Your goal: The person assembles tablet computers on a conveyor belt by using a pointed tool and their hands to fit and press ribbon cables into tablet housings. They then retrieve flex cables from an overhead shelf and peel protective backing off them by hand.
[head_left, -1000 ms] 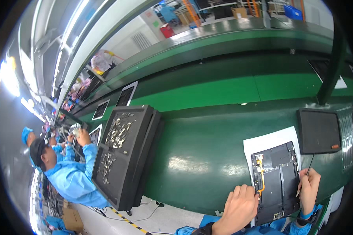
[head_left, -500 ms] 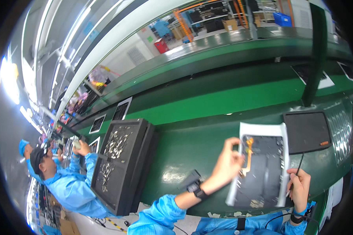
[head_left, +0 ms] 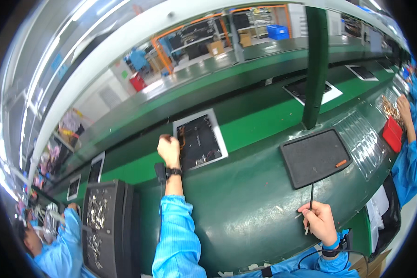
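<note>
My left hand [head_left: 169, 150] is out over the green belt, its fingers closed at the left edge of a white-bordered dark panel [head_left: 200, 141]. The panel looks like an opened tablet, with small parts along its sides and an orange flex strip at its left, partly behind my fingers. Near the bench's front, my right hand [head_left: 320, 221] grips a thin black pen-like tool [head_left: 312, 197], pointing away from me. A pale tip shows below the fingers; its exact kind cannot be made out. Beyond this hand lies a black shallow tray [head_left: 310, 160] holding a small copper-coloured piece [head_left: 341, 163].
Black bins [head_left: 104, 227] of small metal parts stand left, beside a co-worker in blue [head_left: 62, 248]. A green post [head_left: 315, 69] rises behind the tray. Clear plastic trays [head_left: 359, 141] and a red box [head_left: 392, 134] lie right, near another person's arm [head_left: 407, 157]. More panels [head_left: 306, 90] sit along the belt.
The white-bordered panel has gone from the bench before me to the belt farther off, with my left hand at its edge. My right hand has left the panel's side, still holding the black tool.
</note>
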Demonstrator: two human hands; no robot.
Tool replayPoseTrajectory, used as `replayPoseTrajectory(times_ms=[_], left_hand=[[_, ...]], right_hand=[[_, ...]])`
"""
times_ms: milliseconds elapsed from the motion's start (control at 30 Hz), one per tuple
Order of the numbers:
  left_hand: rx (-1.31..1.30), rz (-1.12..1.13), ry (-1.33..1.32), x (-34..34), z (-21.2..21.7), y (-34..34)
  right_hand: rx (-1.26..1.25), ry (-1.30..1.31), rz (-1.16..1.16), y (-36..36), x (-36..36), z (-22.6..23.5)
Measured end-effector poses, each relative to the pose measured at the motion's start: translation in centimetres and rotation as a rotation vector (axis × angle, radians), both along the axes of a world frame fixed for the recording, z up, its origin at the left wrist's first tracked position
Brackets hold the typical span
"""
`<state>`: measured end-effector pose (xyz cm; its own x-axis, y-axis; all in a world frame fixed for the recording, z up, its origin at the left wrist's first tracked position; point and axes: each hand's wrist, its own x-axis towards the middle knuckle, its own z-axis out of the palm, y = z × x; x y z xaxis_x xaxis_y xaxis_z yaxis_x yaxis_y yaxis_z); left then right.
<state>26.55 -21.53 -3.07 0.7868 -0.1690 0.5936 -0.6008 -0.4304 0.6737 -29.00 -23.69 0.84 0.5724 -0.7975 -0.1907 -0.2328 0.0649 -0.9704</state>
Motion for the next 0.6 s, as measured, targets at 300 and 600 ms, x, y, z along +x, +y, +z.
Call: replayPoseTrajectory(times_ms=[300,600], left_hand=[[0.408,-0.047,0.115,-0.5,2.5,1.7],[0.298,-0.073,-0.055,2.9,0.8,-0.2]], right_hand=[[-0.057,0.012,-0.02,0.4,0.4,-0.4],[-0.145,0.054,-0.07,0.9,0.2,-1.3]])
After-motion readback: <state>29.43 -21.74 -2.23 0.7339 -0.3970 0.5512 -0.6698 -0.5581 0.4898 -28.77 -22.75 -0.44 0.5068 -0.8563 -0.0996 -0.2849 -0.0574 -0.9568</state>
